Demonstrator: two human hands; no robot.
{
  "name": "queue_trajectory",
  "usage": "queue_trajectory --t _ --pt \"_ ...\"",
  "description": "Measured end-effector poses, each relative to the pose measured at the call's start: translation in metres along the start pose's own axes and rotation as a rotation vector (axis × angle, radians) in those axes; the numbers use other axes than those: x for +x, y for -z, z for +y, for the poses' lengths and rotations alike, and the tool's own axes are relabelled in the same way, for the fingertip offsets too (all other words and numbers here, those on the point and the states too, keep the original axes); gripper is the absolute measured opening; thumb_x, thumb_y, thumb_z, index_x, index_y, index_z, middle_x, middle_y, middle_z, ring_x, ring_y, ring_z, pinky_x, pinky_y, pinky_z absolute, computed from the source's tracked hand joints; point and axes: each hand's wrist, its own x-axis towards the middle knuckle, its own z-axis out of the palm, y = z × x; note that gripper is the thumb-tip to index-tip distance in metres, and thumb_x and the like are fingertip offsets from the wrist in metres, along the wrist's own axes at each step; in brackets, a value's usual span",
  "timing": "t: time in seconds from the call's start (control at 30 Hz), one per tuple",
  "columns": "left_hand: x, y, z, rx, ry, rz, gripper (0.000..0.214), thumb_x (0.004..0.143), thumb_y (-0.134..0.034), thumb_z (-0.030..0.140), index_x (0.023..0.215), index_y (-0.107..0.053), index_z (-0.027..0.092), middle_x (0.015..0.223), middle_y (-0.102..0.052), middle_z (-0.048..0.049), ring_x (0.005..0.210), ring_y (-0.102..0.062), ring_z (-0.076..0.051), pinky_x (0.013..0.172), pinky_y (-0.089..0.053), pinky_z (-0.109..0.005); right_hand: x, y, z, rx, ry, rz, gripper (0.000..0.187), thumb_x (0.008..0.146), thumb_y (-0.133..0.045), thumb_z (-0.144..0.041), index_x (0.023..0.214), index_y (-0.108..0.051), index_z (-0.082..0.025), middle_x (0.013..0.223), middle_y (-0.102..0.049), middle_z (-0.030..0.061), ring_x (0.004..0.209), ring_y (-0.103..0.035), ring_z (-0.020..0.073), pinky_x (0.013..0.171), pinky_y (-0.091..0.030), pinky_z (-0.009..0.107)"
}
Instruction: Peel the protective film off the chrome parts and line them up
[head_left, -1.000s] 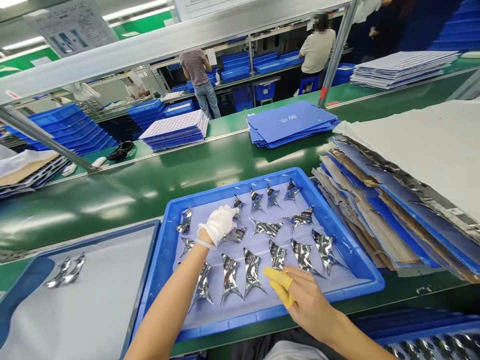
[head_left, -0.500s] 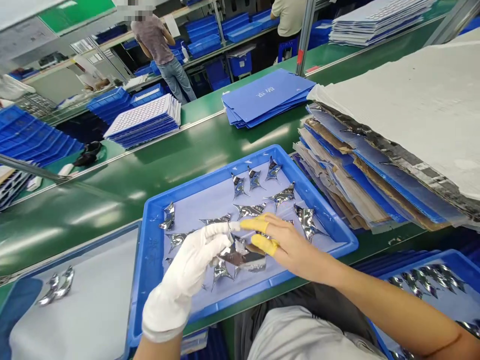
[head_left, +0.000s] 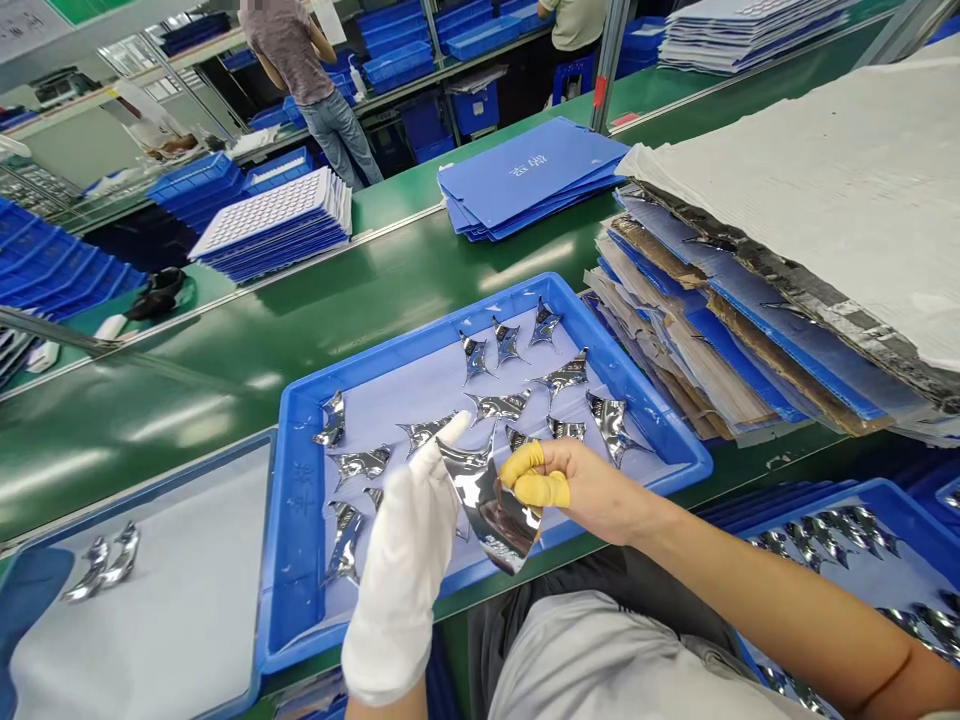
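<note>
A large curved, mirror-bright chrome part (head_left: 499,510) with pointed corners is held up above the near side of the blue tray (head_left: 300,530). My right hand (head_left: 555,475), with yellow finger covers on thumb and forefinger, pinches its right edge. On its left side, my left hand (head_left: 412,540) in a white glove grips the part, its long fingers pointing up and partly behind the metal. Several smaller chrome pieces lie spread on the tray's white lining, among them one piece (head_left: 611,425) at the right and another (head_left: 345,540) at the left.
To the left, a lined tray (head_left: 180,600) carries two curved chrome pieces (head_left: 120,555). At lower right another blue tray (head_left: 892,490) contains several more. Blue sheets (head_left: 532,175) and a tall ragged stack of boards (head_left: 697,330) stand behind and right. A person (head_left: 307,80) stands across the green bench (head_left: 337,320).
Both hands have brought the chrome part nearer to me and tipped it upright, showing its broad face. My left hand has shifted right and down, uncovering pieces at the tray's left. The view has shifted slightly.
</note>
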Motion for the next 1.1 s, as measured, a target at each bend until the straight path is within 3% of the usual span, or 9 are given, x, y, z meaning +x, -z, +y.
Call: queue_trajectory --t 0.13,0.27,0.4,0.53,0.6,0.7,0.8,1.0,1.1 --pt "-0.008 -0.008 0.001 -0.167 0.066 -0.030 0.074 0.069 -0.083 0.030 0.137 -0.054 0.030 0.106 -0.071 -0.0043 0.092 -0.068 -0.024 0.072 -0.059 -0.031 -0.001 -0.008 -0.002 -0.137 0.017 -0.069 0.041 0.075 -0.078 -0.051 0.089 -0.070 -0.013 0.078 -0.065 0.0018 0.067 -0.056 0.0085 0.065 -0.049 0.021" --pt "-0.010 -0.002 -0.008 -0.377 0.085 -0.129 0.071 0.076 -0.075 0.017 0.140 -0.050 0.034 0.102 -0.072 -0.0013 0.057 -0.064 -0.014 0.059 -0.058 -0.031 -0.005 -0.018 -0.006 -0.342 0.179 -0.128 0.032 0.087 -0.068 -0.043 0.093 -0.070 -0.012 0.084 -0.067 0.0041 0.071 -0.058 0.0097 0.069 -0.051 0.022" --pt "-0.014 0.006 -0.018 -0.368 0.077 -0.051 0.050 0.079 -0.073 0.020 0.127 -0.063 0.031 0.128 -0.065 -0.0023 0.080 -0.069 -0.018 0.072 -0.059 -0.031 -0.010 -0.023 -0.010 -0.527 0.347 -0.150 0.015 0.092 -0.063 -0.026 0.092 -0.071 -0.014 0.082 -0.069 0.0033 0.072 -0.061 0.0099 0.071 -0.051 0.021" --pt "-0.009 0.006 -0.017 -0.249 0.027 0.116 0.015 0.087 -0.066 0.034 0.096 -0.076 0.026 0.093 -0.074 -0.0003 0.082 -0.068 -0.017 0.078 -0.056 -0.028 -0.014 -0.025 -0.010 -0.713 0.362 -0.174 0.016 0.094 -0.060 -0.025 0.091 -0.073 -0.016 0.083 -0.072 0.0039 0.074 -0.063 0.0121 0.071 -0.052 0.023" --pt "-0.006 0.009 -0.018 -0.060 -0.067 0.162 0.023 0.093 -0.056 0.035 0.084 -0.075 0.025 0.080 -0.073 -0.0003 0.073 -0.066 -0.017 0.076 -0.057 -0.030 -0.015 -0.026 -0.009 -0.756 0.374 -0.185 0.016 0.094 -0.059 -0.024 0.093 -0.074 -0.016 0.081 -0.072 0.0041 0.071 -0.062 0.0118 0.068 -0.050 0.023" --pt "-0.008 0.018 -0.028 0.295 -0.263 0.287 0.017 0.091 -0.059 0.029 0.089 -0.075 0.025 0.093 -0.074 -0.0027 0.087 -0.068 -0.021 0.091 -0.054 -0.038 -0.016 -0.026 -0.006 -0.727 0.351 -0.173 0.016 0.092 -0.059 -0.023 0.094 -0.073 -0.015 0.083 -0.072 0.0044 0.070 -0.061 0.0108 0.067 -0.049 0.021" --pt "-0.015 0.026 -0.041 0.373 -0.303 0.419 0.024 0.081 -0.072 0.030 0.104 -0.073 0.026 0.112 -0.071 -0.0039 0.109 -0.064 -0.025 0.109 -0.042 -0.041 -0.017 -0.024 -0.005 -0.618 0.259 -0.168 0.015 0.091 -0.060 -0.023 0.092 -0.071 -0.013 0.088 -0.072 0.0053 0.074 -0.063 0.0107 0.069 -0.049 0.021" --pt "-0.012 0.009 -0.018 -0.038 0.006 0.135 0.028 0.089 -0.063 0.039 0.111 -0.071 0.023 0.112 -0.072 -0.0056 0.103 -0.068 -0.025 0.095 -0.054 -0.040 -0.013 -0.022 -0.001 -0.358 0.074 -0.164 0.014 0.086 -0.064 -0.026 0.088 -0.068 -0.013 0.085 -0.067 0.0039 0.069 -0.059 0.0096 0.066 -0.049 0.021" --pt "-0.007 0.007 -0.008 -0.013 0.003 0.163 0.023 0.091 -0.059 0.038 0.099 -0.074 0.022 0.102 -0.074 -0.0053 0.100 -0.069 -0.024 0.099 -0.051 -0.040 -0.007 -0.022 0.003 -0.129 -0.022 -0.147 0.011 0.080 -0.067 -0.024 0.081 -0.066 -0.013 0.071 -0.061 -0.0009 0.060 -0.054 0.0066 0.060 -0.046 0.019"
